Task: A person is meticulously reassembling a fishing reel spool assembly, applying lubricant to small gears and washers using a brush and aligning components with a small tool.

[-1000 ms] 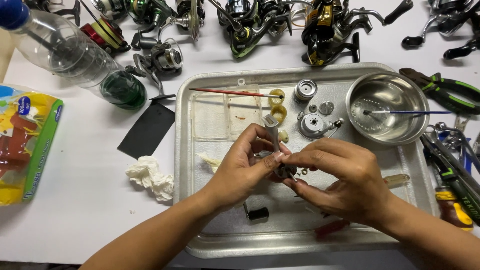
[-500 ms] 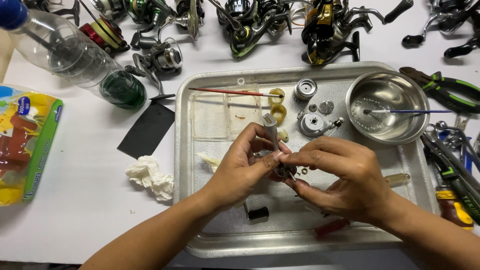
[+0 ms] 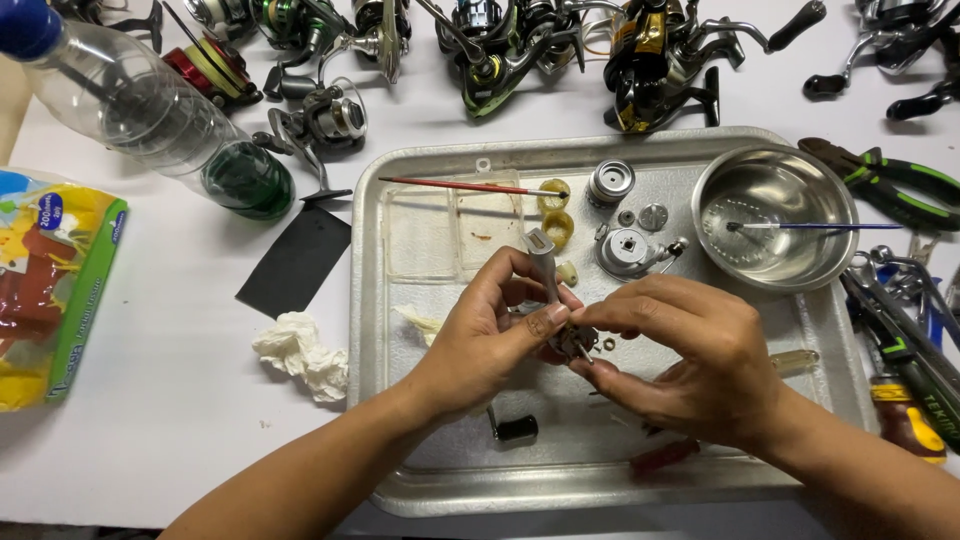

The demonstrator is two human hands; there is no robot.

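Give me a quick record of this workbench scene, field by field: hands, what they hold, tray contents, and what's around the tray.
left hand: grips grey reel part
right hand: pinches small piece at the part's lower end
tray: steel bowl, red brush, metal reel parts
left of tray: crumpled tissue, black card, plastic bottle
right of tray: green pliers
behind tray: fishing reels

At our nine o'clock, by the table's left edge, we see a flat rectangular plastic packet, mostly yellow with red and blue patches and a green border. At our four o'clock lies a small bottle bearing a yellow label.
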